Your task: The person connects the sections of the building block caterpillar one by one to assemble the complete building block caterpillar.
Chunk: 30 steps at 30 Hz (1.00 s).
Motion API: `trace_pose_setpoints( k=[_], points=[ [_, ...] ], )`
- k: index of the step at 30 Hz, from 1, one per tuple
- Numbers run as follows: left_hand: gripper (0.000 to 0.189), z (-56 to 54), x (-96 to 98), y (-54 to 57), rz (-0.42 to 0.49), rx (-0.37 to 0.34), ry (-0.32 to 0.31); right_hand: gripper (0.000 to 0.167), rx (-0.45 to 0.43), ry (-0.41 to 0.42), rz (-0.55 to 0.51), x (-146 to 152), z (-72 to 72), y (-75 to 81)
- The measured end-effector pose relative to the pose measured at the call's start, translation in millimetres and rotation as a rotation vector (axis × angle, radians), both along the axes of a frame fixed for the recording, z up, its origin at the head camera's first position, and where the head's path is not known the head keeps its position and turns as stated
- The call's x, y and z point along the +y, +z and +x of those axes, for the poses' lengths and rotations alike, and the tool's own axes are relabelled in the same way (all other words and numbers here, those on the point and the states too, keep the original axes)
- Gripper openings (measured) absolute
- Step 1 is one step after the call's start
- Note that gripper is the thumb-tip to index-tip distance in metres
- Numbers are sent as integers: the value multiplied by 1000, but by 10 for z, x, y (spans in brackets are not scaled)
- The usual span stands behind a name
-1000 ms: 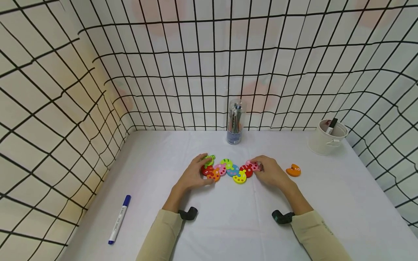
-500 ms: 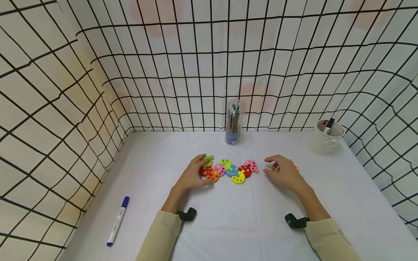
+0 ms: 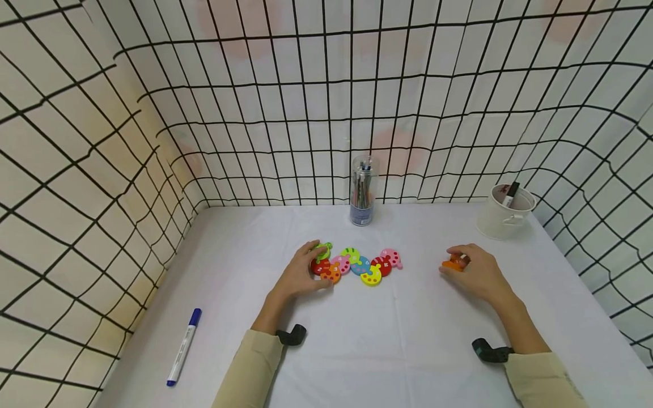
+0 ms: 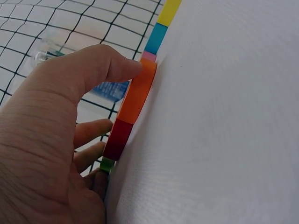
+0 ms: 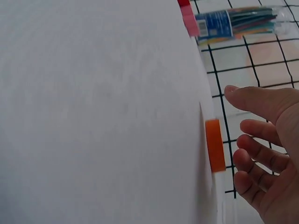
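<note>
A row of joined, numbered wooden puzzle pieces (image 3: pixel 360 266) lies on the white table, in several bright colours. My left hand (image 3: pixel 300 273) holds its left end. In the left wrist view the thumb touches the edge of an orange piece (image 4: pixel 139 91); the fingers are on the far side, by the red piece (image 4: pixel 118 140) and green piece (image 4: pixel 107 164). Away to the right, a loose orange puzzle piece (image 3: pixel 453 264) lies within the reach of my right hand (image 3: pixel 479 273). In the right wrist view that hand's fingers are loosely bent, apart from the orange piece (image 5: pixel 215 145).
A clear container of pencils (image 3: pixel 361 192) stands at the back middle. At the back right is a white bucket (image 3: pixel 502 218) with a black-capped marker in it. A blue-capped marker (image 3: pixel 184 347) lies at front left. Black wire grid (image 3: pixel 306 102) surrounds the table's back and sides.
My right hand has let go of the pink piece at the row's right end and moved right to the loose orange piece. The left hand has stayed at the row's left end.
</note>
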<state>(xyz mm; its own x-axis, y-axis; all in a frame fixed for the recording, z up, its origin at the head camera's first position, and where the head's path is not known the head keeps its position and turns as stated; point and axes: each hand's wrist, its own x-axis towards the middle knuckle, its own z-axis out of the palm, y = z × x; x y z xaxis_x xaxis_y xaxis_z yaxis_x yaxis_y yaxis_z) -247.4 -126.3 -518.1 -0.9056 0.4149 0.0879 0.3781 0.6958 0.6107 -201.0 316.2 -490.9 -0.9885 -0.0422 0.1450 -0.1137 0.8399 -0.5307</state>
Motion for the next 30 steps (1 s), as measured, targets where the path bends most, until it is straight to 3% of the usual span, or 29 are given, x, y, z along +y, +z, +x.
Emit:
trace_pose_setpoints(
  k=[7, 14, 30],
  points=[
    [87, 4, -3, 7, -3, -9, 5, 66, -54, -32, 16, 188, 30, -43],
    [86, 10, 4, 9, -3, -10, 10, 78, -107, -13, 34, 248, 29, -95],
    [85, 3, 3, -9, -14, -41, 10, 66, -95, 31, 14, 243, 8, -136]
  ],
)
